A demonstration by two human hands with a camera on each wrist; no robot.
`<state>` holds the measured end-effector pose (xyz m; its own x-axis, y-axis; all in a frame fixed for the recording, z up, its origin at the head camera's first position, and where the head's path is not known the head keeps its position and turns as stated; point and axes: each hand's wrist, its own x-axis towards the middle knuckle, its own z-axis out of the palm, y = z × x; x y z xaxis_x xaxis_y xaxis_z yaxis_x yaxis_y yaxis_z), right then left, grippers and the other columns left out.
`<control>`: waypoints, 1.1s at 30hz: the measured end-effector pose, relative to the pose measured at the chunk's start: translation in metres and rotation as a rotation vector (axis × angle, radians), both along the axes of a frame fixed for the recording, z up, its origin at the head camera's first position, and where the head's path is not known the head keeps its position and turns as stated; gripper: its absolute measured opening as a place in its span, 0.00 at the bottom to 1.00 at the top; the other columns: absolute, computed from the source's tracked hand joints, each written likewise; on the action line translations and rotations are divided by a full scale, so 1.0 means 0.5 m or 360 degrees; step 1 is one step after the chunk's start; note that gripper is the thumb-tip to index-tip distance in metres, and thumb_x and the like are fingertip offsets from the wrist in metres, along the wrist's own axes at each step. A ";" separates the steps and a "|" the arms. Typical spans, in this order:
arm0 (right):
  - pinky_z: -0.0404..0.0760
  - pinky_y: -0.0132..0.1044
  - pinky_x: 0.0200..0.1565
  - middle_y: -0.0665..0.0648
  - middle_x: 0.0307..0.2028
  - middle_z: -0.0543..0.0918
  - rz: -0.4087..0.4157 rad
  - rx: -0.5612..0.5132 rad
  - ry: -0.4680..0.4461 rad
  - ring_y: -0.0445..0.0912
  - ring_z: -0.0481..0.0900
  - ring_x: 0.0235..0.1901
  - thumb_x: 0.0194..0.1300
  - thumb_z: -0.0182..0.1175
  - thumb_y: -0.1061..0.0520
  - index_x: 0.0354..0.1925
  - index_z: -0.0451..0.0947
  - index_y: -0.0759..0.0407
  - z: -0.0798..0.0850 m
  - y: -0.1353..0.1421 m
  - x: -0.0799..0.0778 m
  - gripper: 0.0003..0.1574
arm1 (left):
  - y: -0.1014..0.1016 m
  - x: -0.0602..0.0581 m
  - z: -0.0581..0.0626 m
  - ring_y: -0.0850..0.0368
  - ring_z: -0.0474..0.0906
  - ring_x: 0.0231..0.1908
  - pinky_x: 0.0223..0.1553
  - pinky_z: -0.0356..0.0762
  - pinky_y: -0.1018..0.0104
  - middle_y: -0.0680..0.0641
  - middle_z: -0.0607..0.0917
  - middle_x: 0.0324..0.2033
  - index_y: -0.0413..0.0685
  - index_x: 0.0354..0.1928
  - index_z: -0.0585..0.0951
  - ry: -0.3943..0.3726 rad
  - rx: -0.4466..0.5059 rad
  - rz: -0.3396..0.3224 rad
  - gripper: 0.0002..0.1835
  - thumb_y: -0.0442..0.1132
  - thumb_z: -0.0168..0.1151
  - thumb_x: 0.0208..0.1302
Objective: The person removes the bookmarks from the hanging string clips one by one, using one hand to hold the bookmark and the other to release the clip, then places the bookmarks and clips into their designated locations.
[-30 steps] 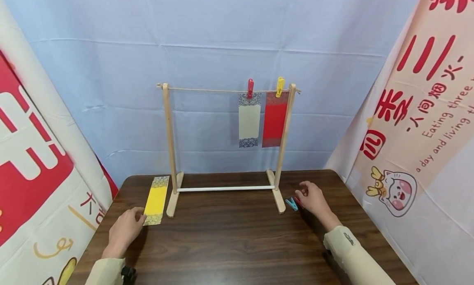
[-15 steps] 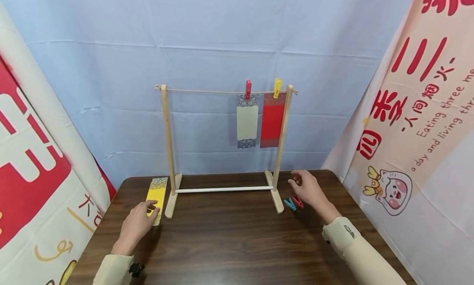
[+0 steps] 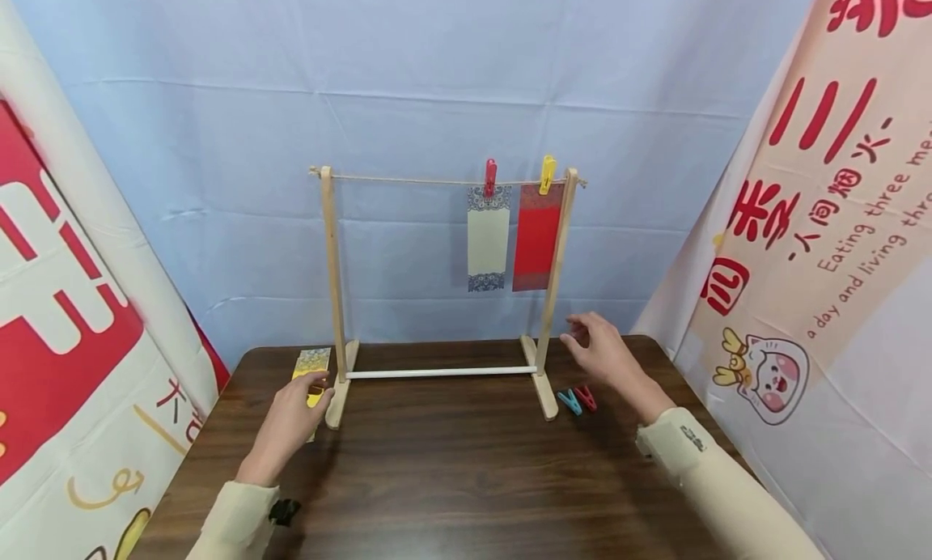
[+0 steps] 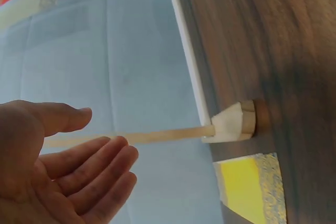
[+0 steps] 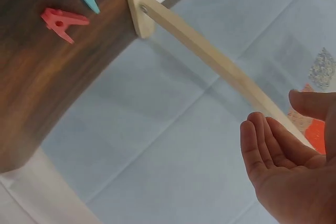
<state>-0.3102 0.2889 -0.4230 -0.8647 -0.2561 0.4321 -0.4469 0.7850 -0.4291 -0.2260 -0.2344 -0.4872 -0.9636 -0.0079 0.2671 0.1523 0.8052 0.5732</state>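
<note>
My left hand (image 3: 293, 416) hovers over the yellow patterned card (image 3: 311, 363) on the table's left, hiding part of it; its fingers are loosely bent and hold nothing. In the left wrist view, the yellow card (image 4: 244, 190) lies below the palm side of that hand. My right hand (image 3: 603, 351) is raised beside the stand's right post, empty, with thumb and fingers apart. In front of it lie a blue clothespin (image 3: 570, 401) and a red clothespin (image 3: 586, 397) on the table. Both clothespins also show in the right wrist view.
A wooden stand (image 3: 331, 269) carries a string (image 3: 408, 179) between its posts. A white card (image 3: 487, 240) hangs there under a red clothespin (image 3: 490, 176), and a red card (image 3: 537, 244) under a yellow clothespin (image 3: 547, 174). Printed cloths flank the brown table (image 3: 451, 471).
My left hand has moved forward and right, up over the yellow card. My right hand has lifted away from the loose clothespins toward the right post, leaving both on the table.
</note>
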 end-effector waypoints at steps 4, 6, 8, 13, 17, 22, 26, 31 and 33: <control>0.85 0.59 0.52 0.70 0.50 0.84 0.0014 0.0018 -0.0010 0.61 0.85 0.48 0.76 0.67 0.61 0.64 0.79 0.73 0.019 -0.006 0.001 0.25 | 0.013 -0.005 0.011 0.35 0.85 0.56 0.59 0.79 0.36 0.34 0.89 0.51 0.31 0.64 0.82 0.0065 0.0026 -0.0035 0.20 0.37 0.65 0.78; 0.85 0.59 0.53 0.70 0.50 0.84 0.0029 0.0031 0.0001 0.61 0.85 0.49 0.76 0.67 0.61 0.64 0.79 0.73 0.030 -0.009 0.001 0.25 | 0.019 -0.007 0.018 0.35 0.85 0.56 0.59 0.79 0.36 0.34 0.89 0.51 0.31 0.64 0.81 0.0079 0.0036 -0.0050 0.20 0.37 0.65 0.78; 0.85 0.58 0.53 0.70 0.51 0.84 0.0049 0.0034 0.0014 0.62 0.85 0.49 0.76 0.67 0.61 0.65 0.78 0.73 0.043 -0.014 0.001 0.25 | 0.026 -0.010 0.025 0.34 0.84 0.56 0.60 0.79 0.36 0.33 0.88 0.53 0.31 0.64 0.81 0.0089 0.0045 -0.0060 0.20 0.38 0.64 0.79; 0.84 0.59 0.55 0.71 0.50 0.84 0.0084 0.0021 0.0050 0.63 0.84 0.50 0.76 0.67 0.61 0.65 0.79 0.73 0.069 -0.026 -0.001 0.25 | 0.041 -0.021 0.039 0.34 0.82 0.59 0.60 0.79 0.35 0.33 0.87 0.56 0.32 0.66 0.80 0.0115 0.0044 -0.0082 0.21 0.38 0.64 0.80; 0.84 0.60 0.55 0.70 0.50 0.84 0.0101 0.0034 0.0071 0.63 0.84 0.50 0.76 0.67 0.61 0.65 0.79 0.72 0.086 -0.035 -0.002 0.24 | 0.054 -0.029 0.048 0.34 0.82 0.59 0.59 0.80 0.37 0.33 0.85 0.57 0.33 0.67 0.79 0.0116 0.0029 -0.0112 0.22 0.39 0.63 0.80; 0.84 0.60 0.54 0.70 0.50 0.84 0.0146 0.0024 0.0132 0.64 0.84 0.50 0.75 0.68 0.63 0.64 0.79 0.73 0.110 -0.047 -0.003 0.23 | 0.072 -0.035 0.064 0.35 0.81 0.61 0.60 0.81 0.38 0.34 0.84 0.61 0.36 0.70 0.78 0.0137 0.0052 -0.0135 0.24 0.42 0.62 0.82; 0.83 0.59 0.54 0.69 0.49 0.84 0.0172 0.0023 0.0161 0.63 0.83 0.50 0.76 0.68 0.61 0.64 0.80 0.72 0.129 -0.057 -0.005 0.24 | 0.091 -0.041 0.079 0.36 0.80 0.63 0.62 0.79 0.37 0.35 0.83 0.64 0.38 0.72 0.77 0.0167 0.0082 -0.0159 0.25 0.43 0.63 0.81; 0.83 0.58 0.55 0.68 0.49 0.84 0.0232 0.0015 0.0235 0.63 0.83 0.50 0.75 0.68 0.61 0.64 0.80 0.71 0.154 -0.072 -0.011 0.24 | 0.118 -0.052 0.092 0.36 0.80 0.62 0.63 0.79 0.37 0.36 0.83 0.63 0.40 0.72 0.78 0.0221 0.0070 -0.0187 0.25 0.43 0.65 0.79; 0.83 0.58 0.55 0.68 0.49 0.84 0.0260 0.0005 0.0262 0.63 0.83 0.50 0.75 0.68 0.62 0.64 0.80 0.71 0.165 -0.079 -0.012 0.24 | 0.130 -0.055 0.098 0.37 0.80 0.62 0.63 0.79 0.37 0.37 0.83 0.63 0.41 0.72 0.78 0.0242 0.0077 -0.0202 0.26 0.43 0.67 0.79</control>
